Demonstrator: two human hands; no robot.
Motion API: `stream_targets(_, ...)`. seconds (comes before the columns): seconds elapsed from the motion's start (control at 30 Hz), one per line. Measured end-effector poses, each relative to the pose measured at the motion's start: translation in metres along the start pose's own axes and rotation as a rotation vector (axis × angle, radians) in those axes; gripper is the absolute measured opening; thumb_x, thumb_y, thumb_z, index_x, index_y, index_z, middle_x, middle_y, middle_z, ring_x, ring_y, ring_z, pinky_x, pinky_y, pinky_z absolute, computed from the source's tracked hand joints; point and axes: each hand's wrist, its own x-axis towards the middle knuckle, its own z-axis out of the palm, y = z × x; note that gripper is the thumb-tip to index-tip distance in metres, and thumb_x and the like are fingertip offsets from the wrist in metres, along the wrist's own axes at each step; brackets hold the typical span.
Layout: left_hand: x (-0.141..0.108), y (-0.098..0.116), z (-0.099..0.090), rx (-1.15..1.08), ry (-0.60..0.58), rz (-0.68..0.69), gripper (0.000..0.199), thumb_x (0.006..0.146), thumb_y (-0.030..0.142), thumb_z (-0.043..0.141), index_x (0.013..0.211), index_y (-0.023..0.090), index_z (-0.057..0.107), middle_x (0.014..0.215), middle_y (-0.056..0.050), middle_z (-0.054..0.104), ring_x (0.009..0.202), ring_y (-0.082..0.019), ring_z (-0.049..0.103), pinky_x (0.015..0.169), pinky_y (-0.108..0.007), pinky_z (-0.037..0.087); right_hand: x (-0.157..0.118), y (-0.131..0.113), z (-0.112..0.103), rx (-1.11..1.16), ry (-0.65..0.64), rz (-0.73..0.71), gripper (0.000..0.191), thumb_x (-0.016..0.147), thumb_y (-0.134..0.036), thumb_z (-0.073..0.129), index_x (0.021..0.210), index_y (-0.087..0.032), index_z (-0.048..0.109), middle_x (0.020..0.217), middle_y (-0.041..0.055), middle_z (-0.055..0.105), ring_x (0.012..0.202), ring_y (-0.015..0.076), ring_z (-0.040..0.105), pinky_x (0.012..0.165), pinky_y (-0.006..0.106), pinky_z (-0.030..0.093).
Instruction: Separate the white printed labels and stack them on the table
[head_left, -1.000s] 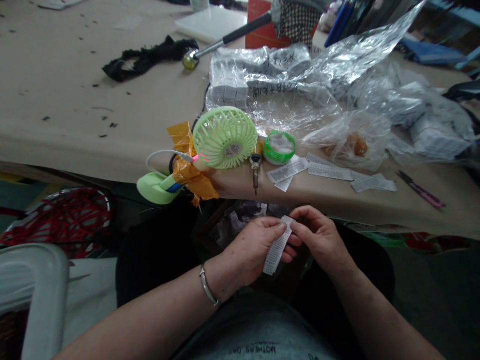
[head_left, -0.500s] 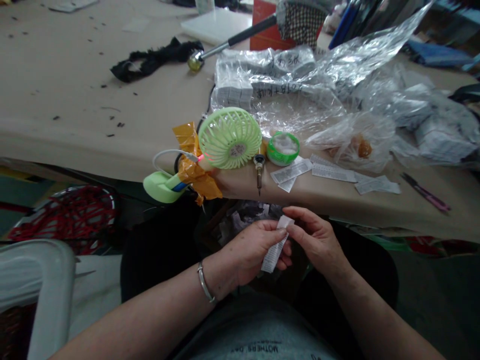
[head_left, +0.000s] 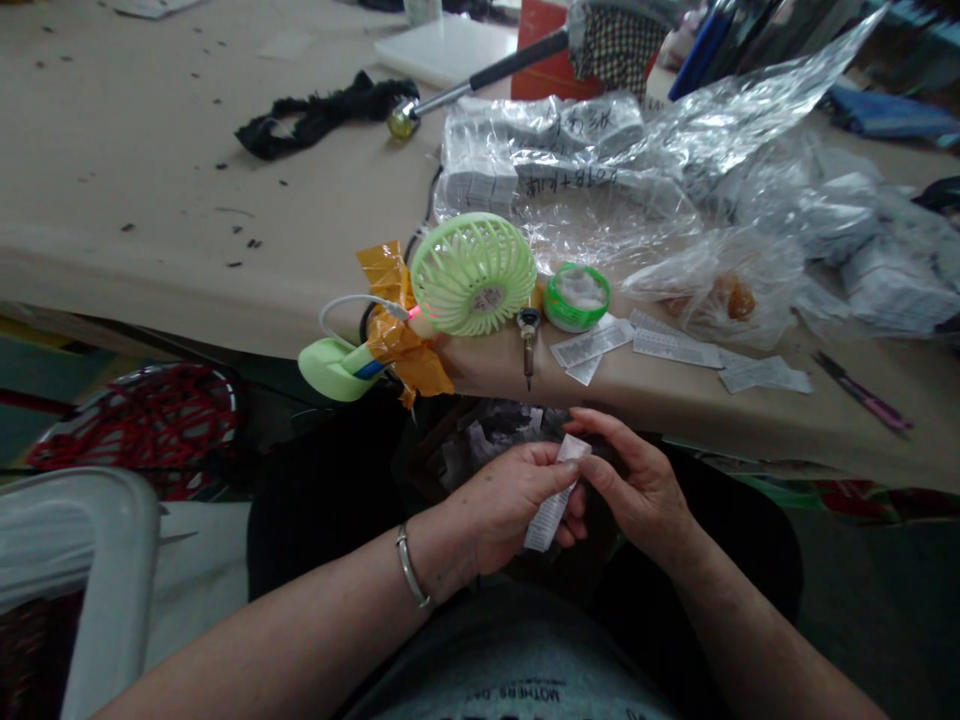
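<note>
Low in front of my lap, my left hand [head_left: 510, 495] is closed around a narrow white printed label [head_left: 553, 508], its thumb pressed on the label's face. Whether this is one label or a few stacked ones I cannot tell. My right hand [head_left: 637, 490] is beside it, thumb tip touching the label's upper edge. The right index finger stretches out above, apart from the thumb. Several similar printed labels [head_left: 675, 343] lie near the table edge above my hands, beside a green-rimmed tub [head_left: 577, 300] with white material inside.
A pale green fan [head_left: 474, 275] is taped at the table edge [head_left: 487, 368], beside a pointed metal-tipped tool [head_left: 529, 350]. Pink-handled snips [head_left: 862, 395] lie to the right. Behind are clear plastic bags [head_left: 570, 190], a metal lamp arm [head_left: 480, 75] and black fabric [head_left: 322, 115].
The whole view has shifted slightly, so the table things appear a little further right. My hands keep nearly the same pose on the label.
</note>
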Motion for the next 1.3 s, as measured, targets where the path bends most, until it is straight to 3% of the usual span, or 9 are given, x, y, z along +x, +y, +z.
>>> stream_targets(0.2,0.002,-0.001,-0.001,-0.021,0.021,-0.012,0.015,0.08,0.029,0.062,0.084,0.015,0.059,0.059,0.002,0.056,0.048,-0.009,0.055,0.047,-0.019,0.04,0.0,0.001,0.001,-0.119,-0.039,-0.097,0.03,0.089,-0.026,0.053,0.117,-0.022,0.061,0.109,0.0077,0.067,0.1,0.0196,0.064,0.087,0.032,0.053)
stream_targets(0.6,0.0,-0.001,-0.001,-0.042,0.024,0.013,0.014,0.082,0.03,0.06,0.081,0.015,0.058,0.058,0.002,0.055,0.048,-0.008,0.054,0.047,-0.019,0.039,-0.007,0.006,0.007,0.042,0.024,0.042,0.035,0.088,-0.027,0.056,0.123,-0.025,0.057,0.11,0.0052,0.069,0.098,0.0192,0.067,0.086,0.032,0.054)
stream_targets(0.8,0.0,0.0,0.0,-0.014,0.049,0.009,0.01,0.083,0.025,0.056,0.082,0.015,0.06,0.059,0.001,0.056,0.048,-0.008,0.054,0.048,-0.019,0.04,-0.003,0.0,0.008,-0.047,-0.02,-0.06,0.032,0.088,-0.025,0.054,0.12,-0.023,0.059,0.107,0.0052,0.067,0.095,0.0178,0.066,0.086,0.031,0.053)
stream_targets(0.9,-0.002,0.0,0.0,-0.023,0.044,0.021,0.012,0.085,0.025,0.054,0.082,0.015,0.058,0.059,0.002,0.055,0.048,-0.008,0.053,0.048,-0.018,0.04,-0.003,0.0,0.009,-0.05,0.009,-0.034,0.036,0.088,-0.025,0.054,0.125,-0.024,0.056,0.109,0.0056,0.067,0.098,0.0185,0.065,0.088,0.032,0.053)
stream_targets(0.97,-0.002,0.0,-0.002,-0.042,0.037,0.037,0.014,0.085,0.028,0.055,0.08,0.016,0.057,0.06,0.002,0.054,0.049,-0.008,0.053,0.048,-0.019,0.04,-0.004,0.002,0.011,0.031,0.055,0.047,0.036,0.088,-0.026,0.055,0.125,-0.026,0.056,0.107,0.0041,0.068,0.095,0.0172,0.066,0.085,0.03,0.053)
stream_targets(1.07,-0.003,-0.001,-0.003,-0.03,0.05,0.092,0.017,0.083,0.032,0.057,0.078,0.016,0.056,0.062,0.002,0.055,0.051,-0.008,0.053,0.05,-0.02,0.041,-0.002,0.003,0.015,0.295,0.073,0.225,0.021,0.087,-0.029,0.059,0.107,-0.025,0.063,0.089,0.0002,0.069,0.074,0.0127,0.066,0.068,0.023,0.055)
stream_targets(1.17,-0.006,-0.002,-0.004,0.041,0.092,0.166,0.023,0.083,0.036,0.056,0.073,0.016,0.056,0.059,0.002,0.054,0.051,-0.009,0.052,0.051,-0.02,0.04,0.003,0.0,0.021,0.584,0.04,0.373,0.011,0.084,-0.031,0.063,0.089,-0.021,0.064,0.069,-0.0031,0.065,0.054,0.0092,0.06,0.053,0.02,0.051)
stream_targets(1.3,-0.009,-0.002,-0.004,0.141,0.133,0.251,0.029,0.085,0.036,0.051,0.065,0.015,0.054,0.057,0.001,0.053,0.051,-0.008,0.05,0.054,-0.021,0.039,0.009,-0.009,0.028,0.795,-0.045,0.455,0.013,0.084,-0.033,0.063,0.086,-0.02,0.061,0.056,-0.0047,0.061,0.041,0.0108,0.055,0.041,0.023,0.048)
